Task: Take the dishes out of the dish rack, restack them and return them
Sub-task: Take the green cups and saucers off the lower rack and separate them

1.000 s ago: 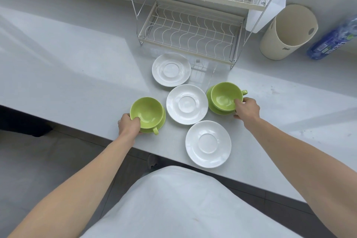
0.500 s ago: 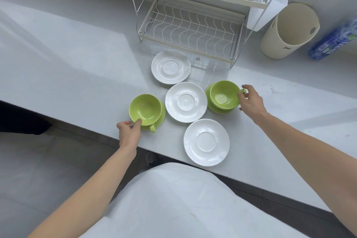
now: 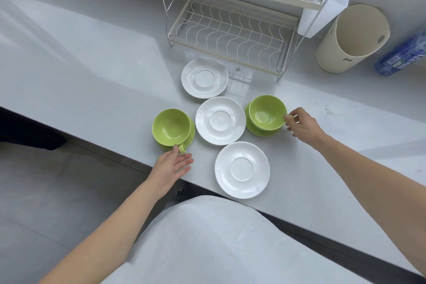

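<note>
Two green cups sit on green saucers on the grey counter. The left cup [image 3: 171, 126] has its handle pointing toward me; my left hand [image 3: 171, 167] lies just below it, fingers spread, thumb touching the handle. The right cup [image 3: 267, 112] rests on its green saucer [image 3: 259, 130]; my right hand [image 3: 303, 124] pinches its handle at the right side. Three white saucers lie between them: a far one [image 3: 204, 77], a middle one [image 3: 220, 120] and a near one [image 3: 242, 169]. The two-tier wire dish rack [image 3: 232, 27] stands behind, both tiers bare.
A cream cylindrical holder [image 3: 352, 39] leans right of the rack, with a blue plastic bottle [image 3: 401, 55] lying beyond it. The counter's front edge [image 3: 129, 157] runs just under my left hand, with floor below.
My left hand let go of the left cup's rim and moved right to its handle, opening flat. My right hand shifted from the right cup's rim to pinch its handle.
</note>
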